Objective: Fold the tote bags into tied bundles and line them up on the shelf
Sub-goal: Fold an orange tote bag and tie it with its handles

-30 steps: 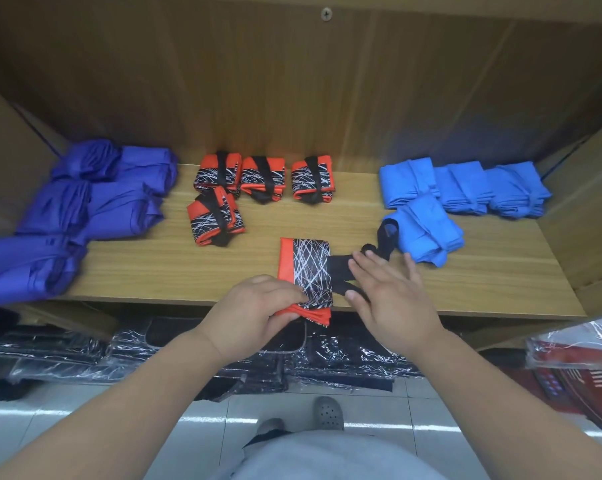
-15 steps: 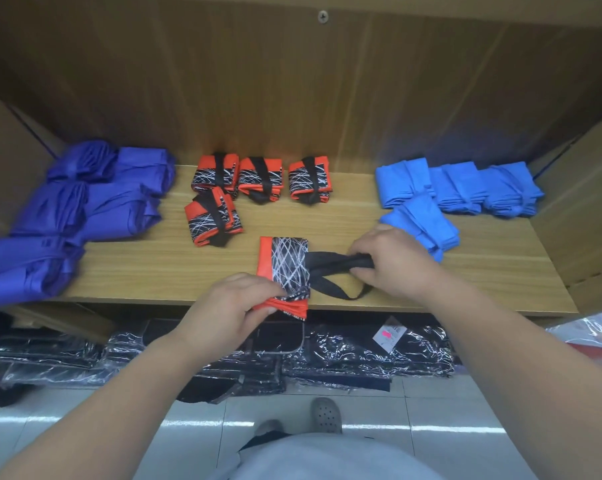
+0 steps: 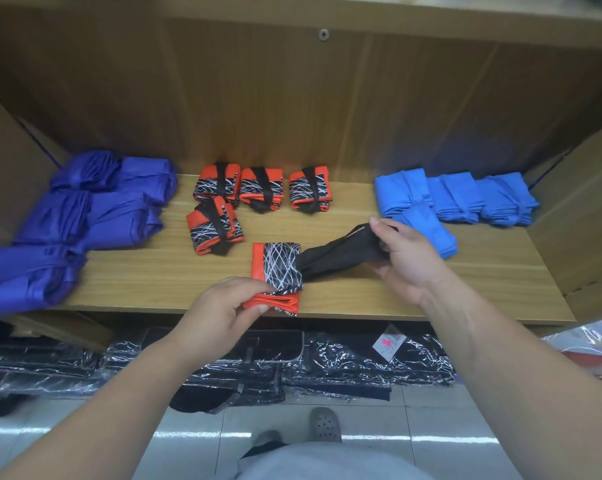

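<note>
Both hands are on one bag. The left hand [image 3: 223,306] pinches the near edge of the folded orange-and-black tote bag [image 3: 278,268], which lies on the front part of the shelf [image 3: 147,275]. The right hand [image 3: 406,261] is curled round the bag's black straps [image 3: 341,254] and draws them out to the right.

On the far left of the shelf lie the purple bundles [image 3: 85,220], the bulkiest pile. The blue bundles [image 3: 455,199] are on the right: three in a row at the back and one in front, partly hidden by the right hand. Between them are the four tied orange bundles, three in a back row [image 3: 261,188] and a fourth [image 3: 214,225] just in front of the leftmost. The bag in hand is just in front and to the right of that fourth bundle.

The folding looks done and the tying is the step in hand. Next, I judge, the straps must be wrapped across the folded body and knotted. The left hand must keep the layers pressed, or the fold may spring open. Once tied, the bundle belongs beside the fourth one to carry on the front row.
</note>
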Demonstrator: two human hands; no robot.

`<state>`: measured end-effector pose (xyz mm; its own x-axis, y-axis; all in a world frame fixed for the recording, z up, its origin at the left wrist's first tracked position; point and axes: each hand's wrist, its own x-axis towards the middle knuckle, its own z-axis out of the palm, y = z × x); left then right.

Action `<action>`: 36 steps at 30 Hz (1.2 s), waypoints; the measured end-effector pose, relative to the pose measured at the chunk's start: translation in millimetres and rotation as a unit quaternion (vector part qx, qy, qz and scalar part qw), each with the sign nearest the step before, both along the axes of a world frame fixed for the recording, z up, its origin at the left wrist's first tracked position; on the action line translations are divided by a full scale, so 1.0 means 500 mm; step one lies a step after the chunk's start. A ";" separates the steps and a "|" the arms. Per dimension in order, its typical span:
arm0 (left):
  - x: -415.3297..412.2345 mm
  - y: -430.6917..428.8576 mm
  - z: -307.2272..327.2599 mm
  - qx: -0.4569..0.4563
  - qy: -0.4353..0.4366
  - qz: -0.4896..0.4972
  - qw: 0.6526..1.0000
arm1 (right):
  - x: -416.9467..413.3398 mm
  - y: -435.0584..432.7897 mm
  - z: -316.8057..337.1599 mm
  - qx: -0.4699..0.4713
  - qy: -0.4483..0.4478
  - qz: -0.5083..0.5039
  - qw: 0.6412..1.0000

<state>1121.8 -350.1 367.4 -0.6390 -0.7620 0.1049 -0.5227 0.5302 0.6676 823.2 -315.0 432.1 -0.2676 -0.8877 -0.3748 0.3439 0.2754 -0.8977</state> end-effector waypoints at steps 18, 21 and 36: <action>-0.004 -0.010 0.027 0.016 -0.019 0.002 1.000 | -0.021 0.025 0.046 -0.070 0.582 0.315 0.747; -0.008 -0.007 0.025 0.001 -0.022 -0.012 1.000 | 0.059 0.029 0.018 -0.210 0.613 0.324 0.689; -0.059 -0.018 0.046 0.103 -0.008 0.079 0.992 | 0.093 -0.009 -0.078 -0.105 0.546 0.346 0.756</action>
<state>1092.3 -359.0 390.3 -0.5108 -0.8566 -0.0728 -0.5994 0.2942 0.7444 869.7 -319.3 393.2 0.2394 -0.9660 -0.0976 -0.7948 -0.1372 -0.5912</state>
